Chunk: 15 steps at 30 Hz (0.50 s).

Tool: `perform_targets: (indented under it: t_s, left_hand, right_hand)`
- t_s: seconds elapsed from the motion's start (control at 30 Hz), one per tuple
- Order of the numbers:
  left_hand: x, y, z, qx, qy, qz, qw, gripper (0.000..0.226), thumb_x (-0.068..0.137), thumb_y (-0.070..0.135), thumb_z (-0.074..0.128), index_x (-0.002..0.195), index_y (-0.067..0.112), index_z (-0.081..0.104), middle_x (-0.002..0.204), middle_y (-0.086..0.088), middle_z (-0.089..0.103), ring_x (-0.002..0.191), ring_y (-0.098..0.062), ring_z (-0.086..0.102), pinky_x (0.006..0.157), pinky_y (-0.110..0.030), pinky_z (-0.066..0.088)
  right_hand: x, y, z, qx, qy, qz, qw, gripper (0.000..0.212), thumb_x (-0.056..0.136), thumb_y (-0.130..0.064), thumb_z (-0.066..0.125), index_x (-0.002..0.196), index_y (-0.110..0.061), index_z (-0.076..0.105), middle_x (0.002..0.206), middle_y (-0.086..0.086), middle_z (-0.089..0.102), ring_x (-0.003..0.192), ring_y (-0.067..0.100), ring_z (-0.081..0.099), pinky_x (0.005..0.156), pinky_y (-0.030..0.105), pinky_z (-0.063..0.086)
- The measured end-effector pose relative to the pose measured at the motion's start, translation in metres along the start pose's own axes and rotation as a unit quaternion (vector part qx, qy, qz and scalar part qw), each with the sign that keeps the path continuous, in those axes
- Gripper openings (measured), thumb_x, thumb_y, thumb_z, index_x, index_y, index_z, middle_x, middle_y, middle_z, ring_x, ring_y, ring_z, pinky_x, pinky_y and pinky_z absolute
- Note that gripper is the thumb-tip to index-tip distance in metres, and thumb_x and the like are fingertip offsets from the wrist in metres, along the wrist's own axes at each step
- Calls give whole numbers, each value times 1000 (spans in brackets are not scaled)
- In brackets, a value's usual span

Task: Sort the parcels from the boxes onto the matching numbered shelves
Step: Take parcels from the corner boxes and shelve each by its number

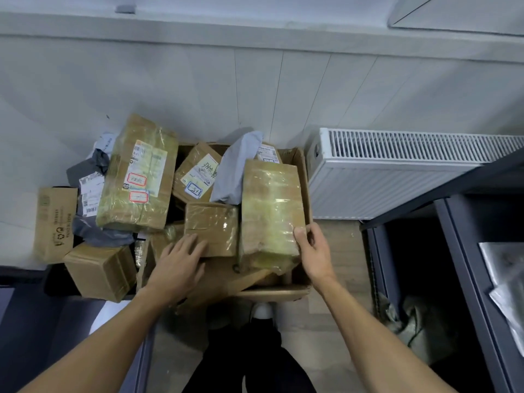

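An open cardboard box point(302, 177) on the floor holds several taped brown parcels. My right hand point(313, 252) grips the near right corner of a long tape-wrapped parcel point(269, 211) standing at the box's right side. My left hand point(178, 262) lies with straight fingers on a small square parcel point(211, 228) in the middle. Behind these sit a parcel with a blue-framed label point(195, 174) and a grey poly bag point(232, 171). A big parcel with red-framed stickers point(139, 177) tops the left pile.
A second box point(54, 222) at the left holds grey bags and a small carton point(99, 270). A white radiator point(397, 171) hangs on the wall to the right. A dark metal shelf point(465, 251) with silver bags stands at the far right. My shoe shows below the box.
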<state>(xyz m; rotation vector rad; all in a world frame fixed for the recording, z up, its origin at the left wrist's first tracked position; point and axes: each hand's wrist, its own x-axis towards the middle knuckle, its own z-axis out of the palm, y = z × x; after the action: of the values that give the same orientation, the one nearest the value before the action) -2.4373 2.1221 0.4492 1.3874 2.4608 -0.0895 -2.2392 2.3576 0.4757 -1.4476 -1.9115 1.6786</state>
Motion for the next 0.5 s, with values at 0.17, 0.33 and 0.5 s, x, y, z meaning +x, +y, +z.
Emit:
perform_targets:
  t_s: [0.17,0.33,0.5]
  left_hand:
    - [1,3,9,-1,-14,1,1000,57,78,26,80,130,11,62,135,-18,59,125,-39,57,92,-55,52]
    - [2,6,17,15,-17,16,1000,63,63,22,89,121,11,67,126,-18,64,119,-40,62,84,-56,55]
    - [-1,10,24,31,-18,7,999,63,56,20,91,114,9,70,126,-20,64,120,-41,61,84,-58,55]
  right_hand:
    - [9,34,-1,-57,6,157,986,13,102,-15,52,113,-17,59,117,6,66,105,27,62,94,41,51]
    - [13,29,3,-174,162,122,964,30,105,-25,43,131,-12,54,128,15,57,117,34,56,99,44,46]
    - [13,15,19,-211,72,50,973,83,88,-78,43,147,-19,41,145,6,50,135,29,43,112,56,33]
